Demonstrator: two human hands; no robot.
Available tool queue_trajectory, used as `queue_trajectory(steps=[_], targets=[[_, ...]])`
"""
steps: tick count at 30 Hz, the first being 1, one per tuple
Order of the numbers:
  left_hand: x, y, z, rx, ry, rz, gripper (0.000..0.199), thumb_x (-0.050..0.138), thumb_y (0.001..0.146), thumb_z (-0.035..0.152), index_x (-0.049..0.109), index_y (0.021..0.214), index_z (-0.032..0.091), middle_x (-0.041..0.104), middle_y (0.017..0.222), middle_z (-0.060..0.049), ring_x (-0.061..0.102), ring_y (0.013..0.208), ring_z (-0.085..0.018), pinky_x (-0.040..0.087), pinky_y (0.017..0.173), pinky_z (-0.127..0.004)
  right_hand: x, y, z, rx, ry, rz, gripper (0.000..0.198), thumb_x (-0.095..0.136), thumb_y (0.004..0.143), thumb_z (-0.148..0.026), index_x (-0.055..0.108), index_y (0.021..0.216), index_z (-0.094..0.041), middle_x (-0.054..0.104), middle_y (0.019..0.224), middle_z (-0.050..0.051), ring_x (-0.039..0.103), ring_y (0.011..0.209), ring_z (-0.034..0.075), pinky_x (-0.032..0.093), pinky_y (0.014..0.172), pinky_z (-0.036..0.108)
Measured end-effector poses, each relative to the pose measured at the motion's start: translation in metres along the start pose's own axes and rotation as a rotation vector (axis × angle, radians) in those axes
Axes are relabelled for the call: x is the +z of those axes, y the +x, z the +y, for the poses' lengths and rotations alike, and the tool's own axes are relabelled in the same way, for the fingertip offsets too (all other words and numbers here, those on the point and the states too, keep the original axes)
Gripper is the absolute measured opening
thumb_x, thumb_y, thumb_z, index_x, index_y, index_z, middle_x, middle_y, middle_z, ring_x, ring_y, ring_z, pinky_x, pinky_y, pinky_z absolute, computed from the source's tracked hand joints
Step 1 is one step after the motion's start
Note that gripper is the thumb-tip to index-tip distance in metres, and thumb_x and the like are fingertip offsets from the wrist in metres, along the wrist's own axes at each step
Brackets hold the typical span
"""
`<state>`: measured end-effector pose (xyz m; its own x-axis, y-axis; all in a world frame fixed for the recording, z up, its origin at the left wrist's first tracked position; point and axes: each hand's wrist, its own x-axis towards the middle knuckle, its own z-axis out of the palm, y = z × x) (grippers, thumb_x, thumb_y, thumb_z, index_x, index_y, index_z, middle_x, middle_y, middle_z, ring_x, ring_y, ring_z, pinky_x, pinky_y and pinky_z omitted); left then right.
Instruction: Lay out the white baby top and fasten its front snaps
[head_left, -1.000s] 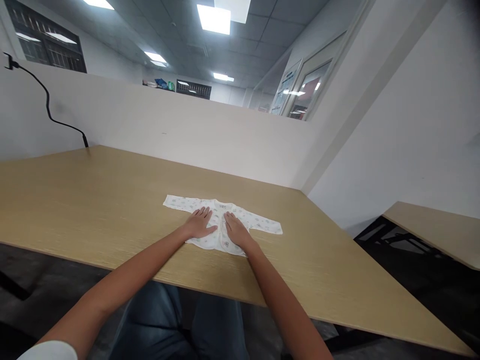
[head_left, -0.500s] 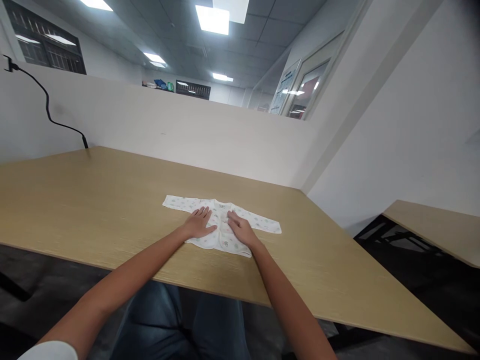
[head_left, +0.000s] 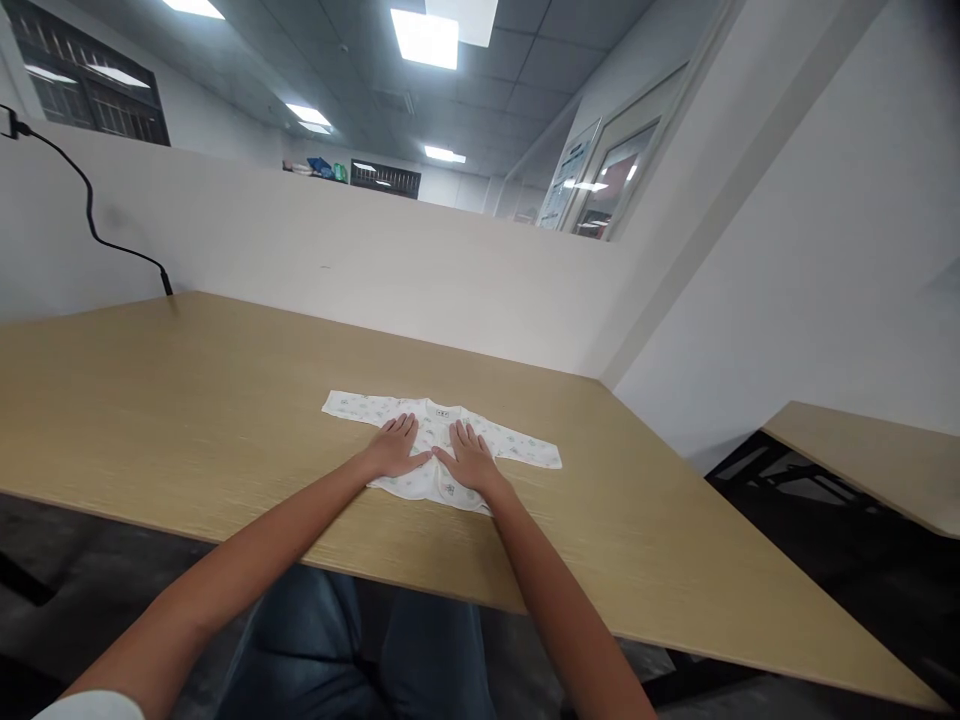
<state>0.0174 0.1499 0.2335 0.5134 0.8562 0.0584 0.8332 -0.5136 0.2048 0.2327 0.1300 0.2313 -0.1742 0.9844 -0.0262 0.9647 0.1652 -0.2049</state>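
A small white baby shirt (head_left: 432,432) with a faint print lies spread out on the wooden table, collar away from me and both sleeves stretched sideways. My left hand (head_left: 396,447) rests flat on the left front of the shirt, fingers extended. On the right front lies my right hand (head_left: 468,458), also flat with its fingers spread. The two thumbs point toward each other and nearly meet at the middle of the shirt. My palms and wrists cover parts of its body and lower hem.
The wooden table (head_left: 225,400) has its near edge just above my lap. A white partition (head_left: 390,260) stands behind it. A black flexible-neck holder (head_left: 91,210) rises at the back left. Another table (head_left: 870,450) stands to the right.
My right hand has gone from partly curled fingers to lying flat, its thumb now reaching in toward the left thumb. The left hand stays in place on the shirt.
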Motion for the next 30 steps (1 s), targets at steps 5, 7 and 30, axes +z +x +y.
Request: queue_trajectory(steps=[5, 7, 30], targets=[[0.002, -0.001, 0.001, -0.018, -0.010, 0.022, 0.097, 0.021, 0.094, 0.077, 0.026, 0.162, 0.008, 0.017, 0.170, -0.020, 0.009, 0.159, -0.035, 0.004, 0.129, -0.052, -0.004, -0.002, -0.003, 0.031, -0.001, -0.029, 0.089, 0.025, 0.100, -0.074, 0.014, 0.166, -0.014, 0.002, 0.172, 0.006, -0.001, 0.160, 0.028, 0.002, 0.129, 0.050], [0.002, -0.001, 0.000, -0.034, -0.017, 0.019, 0.097, 0.022, 0.093, 0.079, 0.026, 0.163, 0.011, 0.016, 0.171, -0.018, 0.004, 0.159, -0.037, -0.001, 0.127, -0.059, -0.004, -0.002, -0.003, 0.043, 0.016, -0.017, 0.090, 0.026, 0.099, -0.075, 0.017, 0.166, -0.016, 0.003, 0.172, 0.006, -0.002, 0.160, 0.029, 0.000, 0.129, 0.052], [-0.017, 0.001, -0.069, -0.187, -0.063, 0.064, 0.080, 0.012, 0.100, 0.066, 0.035, 0.160, 0.018, 0.024, 0.170, -0.012, 0.013, 0.159, -0.033, 0.010, 0.126, -0.057, -0.009, 0.007, 0.090, 0.204, 0.146, 0.150, 0.072, 0.032, 0.104, -0.051, 0.033, 0.160, -0.007, 0.023, 0.169, 0.013, 0.013, 0.158, 0.030, 0.013, 0.129, 0.043]])
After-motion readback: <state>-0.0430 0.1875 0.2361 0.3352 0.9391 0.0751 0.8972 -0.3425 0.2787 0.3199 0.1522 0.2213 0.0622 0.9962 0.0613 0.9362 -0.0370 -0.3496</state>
